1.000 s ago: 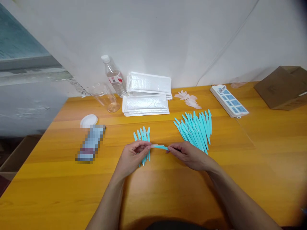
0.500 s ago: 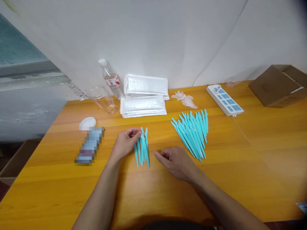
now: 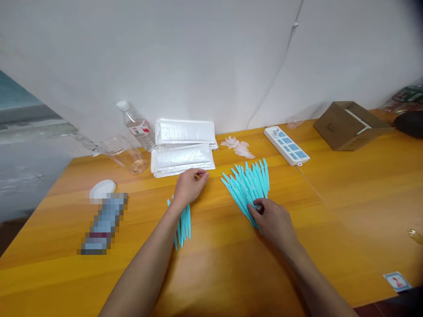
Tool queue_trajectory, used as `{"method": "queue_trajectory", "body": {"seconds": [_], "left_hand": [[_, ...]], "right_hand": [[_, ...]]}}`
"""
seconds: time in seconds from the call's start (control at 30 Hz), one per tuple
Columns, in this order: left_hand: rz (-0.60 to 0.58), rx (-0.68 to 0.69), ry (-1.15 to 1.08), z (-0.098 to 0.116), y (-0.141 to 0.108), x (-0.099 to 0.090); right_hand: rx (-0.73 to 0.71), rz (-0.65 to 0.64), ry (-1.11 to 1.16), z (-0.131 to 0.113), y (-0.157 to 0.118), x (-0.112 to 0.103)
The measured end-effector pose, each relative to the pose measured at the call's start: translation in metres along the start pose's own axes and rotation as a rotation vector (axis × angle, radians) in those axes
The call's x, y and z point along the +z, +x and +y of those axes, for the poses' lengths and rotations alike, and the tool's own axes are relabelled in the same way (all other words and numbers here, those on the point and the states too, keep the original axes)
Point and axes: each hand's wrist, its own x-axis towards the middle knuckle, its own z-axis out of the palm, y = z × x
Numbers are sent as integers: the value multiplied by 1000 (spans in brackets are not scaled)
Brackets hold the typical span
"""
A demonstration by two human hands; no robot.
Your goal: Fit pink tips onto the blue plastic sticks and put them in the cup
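Slim turquoise eyebrow razors lie in two groups on the wooden table. The bigger fanned pile (image 3: 246,185) is right of the middle. My right hand (image 3: 276,222) is at its near edge, thumb and fingers closed around the handle end of a razor still among the others. A smaller group of razors (image 3: 185,224) lies to the left, partly covered by my left wrist. My left hand (image 3: 191,188) hovers between the two groups, below the silvery padded mailers. Its fingers are curled with the tips together, and nothing sticks out of them.
Behind stand padded mailers (image 3: 185,132), a water bottle (image 3: 139,127) and a clear jar (image 3: 124,154). Small translucent pinkish pieces (image 3: 238,146) lie near a power strip (image 3: 287,146). A cardboard box (image 3: 346,125) stands right; a white lid (image 3: 103,189) and a blurred-out flat object (image 3: 104,224) lie left.
My left hand has left the smaller group of razors and moved right and away from me. My right hand has moved right onto the big pile. The view has shifted right.
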Motion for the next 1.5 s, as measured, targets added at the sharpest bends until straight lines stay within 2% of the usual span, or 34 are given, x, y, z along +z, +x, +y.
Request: {"method": "queue_trajectory", "body": {"seconds": [0.2, 0.33, 0.47, 0.6, 0.7, 0.8, 0.83, 0.9, 1.0, 1.1, 1.17, 1.27, 1.5], "left_hand": [[-155, 237, 130, 36, 84, 59], [-209, 354, 232, 54, 114, 89], [-249, 353, 296, 60, 130, 102], [-283, 345, 277, 61, 135, 93], [-295, 342, 208, 61, 115, 65], [-332, 286, 25, 49, 64, 23], [-365, 212, -173, 40, 42, 8], [-358, 16, -449, 20, -7, -19], [-206, -276, -654, -8, -73, -46], [-81, -374, -679, -22, -116, -55], [-38, -366, -675, -24, -128, -56], [-38, -342, -677, -23, -133, -57], [-93, -310, -677, -20, -132, -57]], "right_hand": [[30, -87, 163, -2, 5, -7], [10, -58, 146, -5, 7, -8], [11, -38, 192, -5, 6, -9], [44, -85, 437, -3, 4, -15], [31, -193, 717, -3, 4, -23], [-16, -394, 974, -9, 4, -30], [-25, -455, 1018, -12, 5, -32], [-38, -547, 1021, -22, 5, -31], [-125, -596, 891, -42, 4, -23], [-245, -586, 754, -63, 3, -14], [-292, -584, 687, -75, 1, -11], [-322, -579, 622, -82, 0, -10], [-327, -521, 567, -75, -3, -16]]}}
